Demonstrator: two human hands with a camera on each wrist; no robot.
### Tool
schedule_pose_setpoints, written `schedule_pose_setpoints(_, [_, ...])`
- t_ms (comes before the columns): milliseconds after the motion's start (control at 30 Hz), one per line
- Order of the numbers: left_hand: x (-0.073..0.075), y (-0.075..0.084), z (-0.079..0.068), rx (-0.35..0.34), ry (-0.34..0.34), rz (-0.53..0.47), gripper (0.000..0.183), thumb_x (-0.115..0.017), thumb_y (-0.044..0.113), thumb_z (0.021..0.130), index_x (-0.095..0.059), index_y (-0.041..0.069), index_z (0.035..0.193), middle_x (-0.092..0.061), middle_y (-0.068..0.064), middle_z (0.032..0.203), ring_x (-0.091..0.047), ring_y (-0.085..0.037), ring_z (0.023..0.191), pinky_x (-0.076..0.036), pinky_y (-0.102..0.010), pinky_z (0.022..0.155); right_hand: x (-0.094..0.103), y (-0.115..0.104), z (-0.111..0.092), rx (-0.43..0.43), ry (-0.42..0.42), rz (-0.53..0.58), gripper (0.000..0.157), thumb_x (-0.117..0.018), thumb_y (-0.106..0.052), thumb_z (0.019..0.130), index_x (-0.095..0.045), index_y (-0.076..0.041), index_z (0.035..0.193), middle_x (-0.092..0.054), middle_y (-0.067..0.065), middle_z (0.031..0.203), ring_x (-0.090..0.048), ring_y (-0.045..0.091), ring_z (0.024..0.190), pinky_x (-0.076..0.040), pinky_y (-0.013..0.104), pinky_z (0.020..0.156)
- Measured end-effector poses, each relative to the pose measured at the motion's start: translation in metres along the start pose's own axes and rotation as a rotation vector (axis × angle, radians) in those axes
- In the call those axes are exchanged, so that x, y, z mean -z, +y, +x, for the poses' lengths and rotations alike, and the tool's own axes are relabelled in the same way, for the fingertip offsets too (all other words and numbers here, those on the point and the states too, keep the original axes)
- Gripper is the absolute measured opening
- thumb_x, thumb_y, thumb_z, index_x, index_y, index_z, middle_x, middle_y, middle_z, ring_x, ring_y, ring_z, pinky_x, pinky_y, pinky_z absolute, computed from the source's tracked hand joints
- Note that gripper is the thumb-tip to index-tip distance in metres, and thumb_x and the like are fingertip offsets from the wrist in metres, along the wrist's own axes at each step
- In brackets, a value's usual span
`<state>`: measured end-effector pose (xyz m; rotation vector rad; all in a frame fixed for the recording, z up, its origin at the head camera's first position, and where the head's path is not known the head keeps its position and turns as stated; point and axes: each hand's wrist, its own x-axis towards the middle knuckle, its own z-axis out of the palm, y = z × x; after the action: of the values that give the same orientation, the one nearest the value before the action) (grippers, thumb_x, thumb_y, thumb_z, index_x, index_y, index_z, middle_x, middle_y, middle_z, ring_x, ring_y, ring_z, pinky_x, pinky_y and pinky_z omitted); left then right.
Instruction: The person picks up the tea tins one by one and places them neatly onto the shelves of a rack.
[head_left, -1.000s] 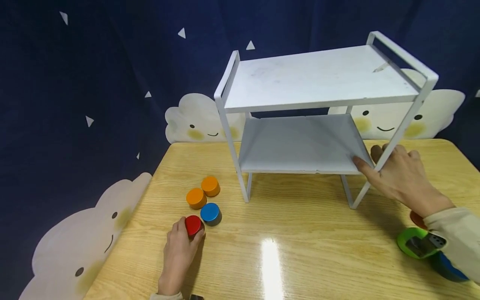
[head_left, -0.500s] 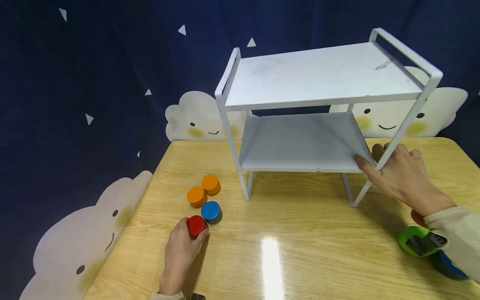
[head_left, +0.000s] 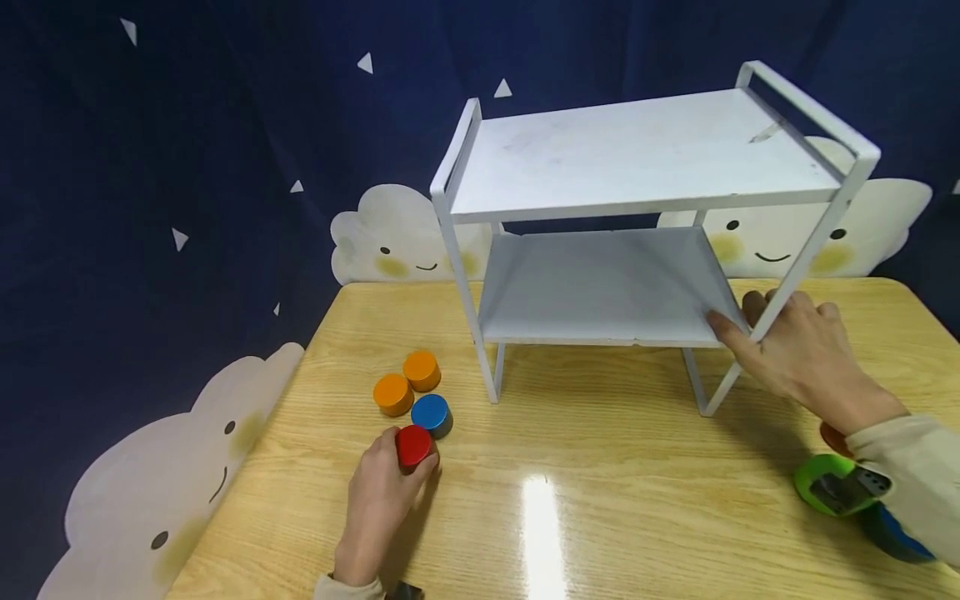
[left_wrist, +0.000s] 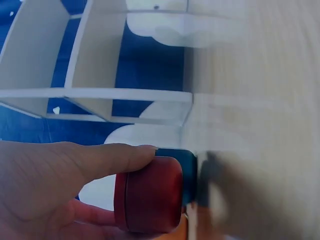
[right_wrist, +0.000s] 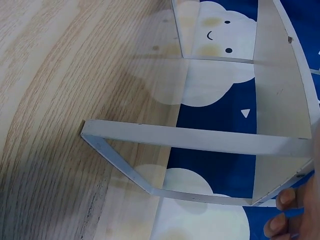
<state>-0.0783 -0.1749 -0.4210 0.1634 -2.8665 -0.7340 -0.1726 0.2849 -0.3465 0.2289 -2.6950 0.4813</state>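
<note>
My left hand (head_left: 381, 492) grips a small red cylindrical tin (head_left: 414, 447) between thumb and fingers, low over the table. Just beyond it, a blue tin (head_left: 432, 414) seems to touch the red one; the left wrist view shows the red tin (left_wrist: 152, 195) in front of the blue tin (left_wrist: 189, 175). Two orange tins (head_left: 393, 394) sit side by side behind them. My right hand (head_left: 806, 354) holds the lower shelf of the white two-tier rack (head_left: 607, 287) at its right end, thumb on top, fingers outside the post. In the right wrist view only some fingertips (right_wrist: 286, 199) show.
Near my right forearm stand a green round object (head_left: 817, 483), a blue one (head_left: 896, 533) and a partly hidden red-brown one (head_left: 836, 439). The wooden table (head_left: 600, 500) ends at a dark blue curtain (head_left: 225, 100) with cloud cutouts (head_left: 405, 237).
My left hand has moved right with the red tin, and the blue tin has shifted right and slightly back. The orange tins, rack and right hand stay in place.
</note>
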Motion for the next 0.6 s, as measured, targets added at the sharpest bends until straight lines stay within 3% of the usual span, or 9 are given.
schedule_pose_setpoints(167, [0.002, 0.013, -0.001, -0.053, 0.0, -0.018, 0.061, -0.082, 0.026, 0.075, -0.057, -0.011, 0.117, -0.066, -0.022, 0.103, -0.065, -0.033, 0.085, -0.054, -0.046, 0.074, 0.0, 0.0, 0.0, 0.012, 0.01, -0.007, 0.047, -0.053, -0.047, 0.092, -0.049, -0.013, 0.06, -0.048, 0.003, 0.056, -0.041, 0.027, 0.057, -0.021, 0.036, 0.047])
schedule_pose_setpoints(367, [-0.002, 0.032, 0.002, -0.185, 0.001, -0.029, 0.057, -0.084, 0.023, 0.073, -0.059, -0.009, 0.113, -0.067, -0.018, 0.101, -0.065, -0.028, 0.086, -0.055, -0.041, 0.074, 0.0, -0.001, 0.0, 0.022, 0.015, -0.02, 0.047, -0.053, -0.047, 0.092, -0.047, -0.014, 0.059, -0.043, 0.003, 0.054, -0.039, 0.026, 0.055, -0.021, 0.036, 0.047])
schedule_pose_setpoints(600, [0.001, 0.071, 0.007, -0.34, -0.026, -0.064, 0.048, -0.084, 0.024, 0.073, -0.062, 0.0, 0.108, -0.065, -0.009, 0.093, -0.063, -0.02, 0.081, -0.054, -0.036, 0.069, 0.0, 0.0, -0.001, 0.02, 0.018, -0.024, 0.047, -0.053, -0.048, 0.091, -0.047, -0.014, 0.059, -0.043, 0.004, 0.056, -0.04, 0.028, 0.059, -0.02, 0.038, 0.051])
